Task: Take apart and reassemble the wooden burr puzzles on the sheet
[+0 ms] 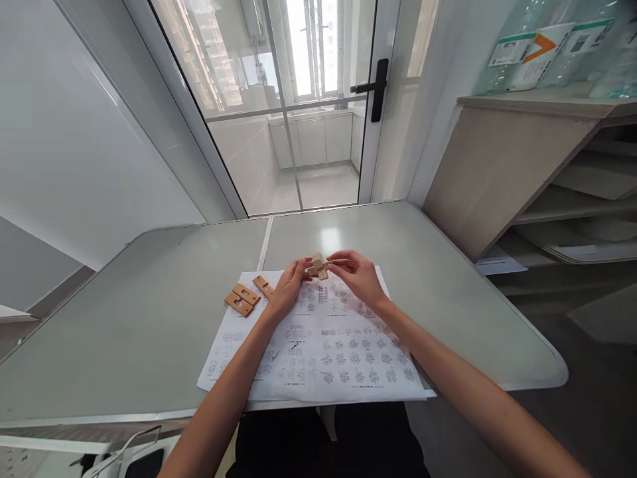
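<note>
Between my two hands is a small wooden interlocking puzzle (318,263), made of light crossed pieces and held just above a printed sheet. My left hand (292,282) grips its left side with thumb and fingers. From the right, my right hand (355,275) pinches the puzzle's right end between thumb and fingertips. Beneath both lies the white instruction sheet (298,358), covered in small line drawings. To the left of my left hand rest flat brown wooden pieces with cut-out slots (239,304); another slotted piece (263,286) lies partly behind that hand.
The grey-green table (149,318) reaches to a glass door (323,146) with a black handle (379,89). A wooden shelf unit (517,153) stands at the right, carrying large clear plastic bottles (547,53). Below the table's front left edge is a white object with a cable (129,441).
</note>
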`<state>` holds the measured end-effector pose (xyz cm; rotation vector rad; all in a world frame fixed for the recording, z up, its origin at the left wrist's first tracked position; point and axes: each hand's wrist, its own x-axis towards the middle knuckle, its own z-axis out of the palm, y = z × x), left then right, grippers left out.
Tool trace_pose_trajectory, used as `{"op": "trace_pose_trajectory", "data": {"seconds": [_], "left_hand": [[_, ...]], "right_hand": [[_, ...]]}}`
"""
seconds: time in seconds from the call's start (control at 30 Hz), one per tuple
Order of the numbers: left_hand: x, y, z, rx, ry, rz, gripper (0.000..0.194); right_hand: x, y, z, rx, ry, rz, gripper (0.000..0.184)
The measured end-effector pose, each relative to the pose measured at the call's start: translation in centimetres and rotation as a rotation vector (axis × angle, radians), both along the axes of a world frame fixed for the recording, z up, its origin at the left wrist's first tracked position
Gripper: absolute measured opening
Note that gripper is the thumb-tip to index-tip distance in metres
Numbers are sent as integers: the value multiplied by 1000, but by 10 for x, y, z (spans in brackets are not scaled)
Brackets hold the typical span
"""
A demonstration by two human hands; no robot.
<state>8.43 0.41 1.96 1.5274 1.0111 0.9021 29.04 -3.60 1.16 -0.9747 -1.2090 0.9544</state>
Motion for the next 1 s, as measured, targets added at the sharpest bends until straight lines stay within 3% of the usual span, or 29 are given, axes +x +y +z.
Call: {"op": "trace_pose_trajectory", "data": {"seconds": [0.5, 1.0], "left_hand": [[8, 4, -7, -120, -142, -165, 66], [5, 2, -12, -125, -110, -120, 65]], "right_hand": [[0, 1, -3, -3, -36, -15, 34], [1, 3, -14, -47, -20, -1, 38]]}}
